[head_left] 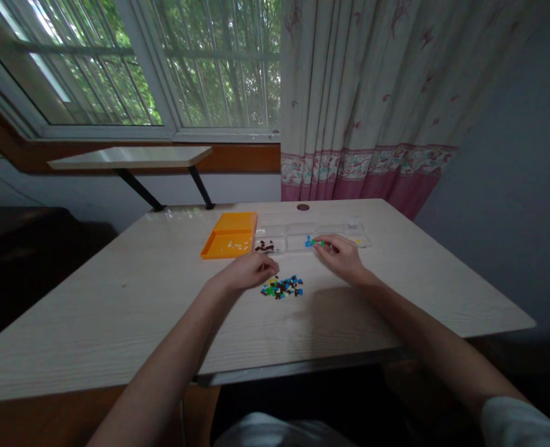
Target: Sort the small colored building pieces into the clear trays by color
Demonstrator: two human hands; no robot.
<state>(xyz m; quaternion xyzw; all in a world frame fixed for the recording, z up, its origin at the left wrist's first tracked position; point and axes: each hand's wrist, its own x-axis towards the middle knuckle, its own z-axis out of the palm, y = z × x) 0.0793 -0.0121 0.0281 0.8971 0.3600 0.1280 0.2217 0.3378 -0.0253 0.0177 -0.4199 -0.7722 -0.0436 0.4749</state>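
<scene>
A mixed pile of small brown, blue, green and yellow pieces lies on the table. My left hand is closed just above and to the left of it, fingertips pinched; whatever they hold is too small to make out. Over the clear compartment tray my right hand has thumb and finger pressed together. Green pieces show at its fingertips; whether they are pinched or lie in the tray I cannot tell. Blue pieces sit beside these, and brown pieces fill part of a left compartment.
An open orange case holding white pieces adjoins the tray's left side. Yellow pieces are at the tray's right end. A raised shelf on black supports stands at the back left, and a curtain hangs behind the table.
</scene>
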